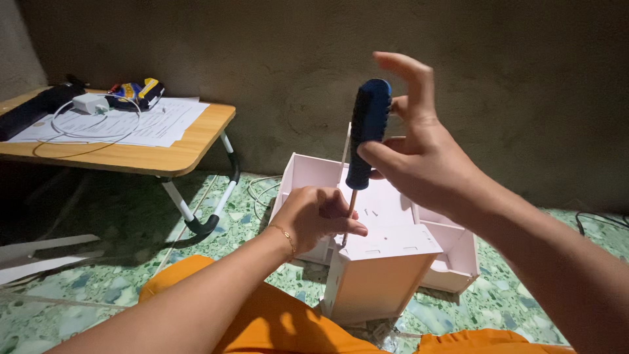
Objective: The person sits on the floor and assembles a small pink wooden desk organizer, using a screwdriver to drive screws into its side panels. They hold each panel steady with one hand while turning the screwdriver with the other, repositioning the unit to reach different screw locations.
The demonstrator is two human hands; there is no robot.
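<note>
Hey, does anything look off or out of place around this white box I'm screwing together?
Nothing looks damaged or spilled. The right hand holds the screwdriver upright over the white box, the left hand steadying its shaft. Loose white boards lie on the floor under the folding table.

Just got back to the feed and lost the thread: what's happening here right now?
A person sitting on the floor is working a screwdriver into a small white cabinet. The right hand grips the blue-black handle, with the tool upright. The left hand pinches the shaft near the tip, at the cabinet's top edge. A low folding table with papers stands to the left.
</note>
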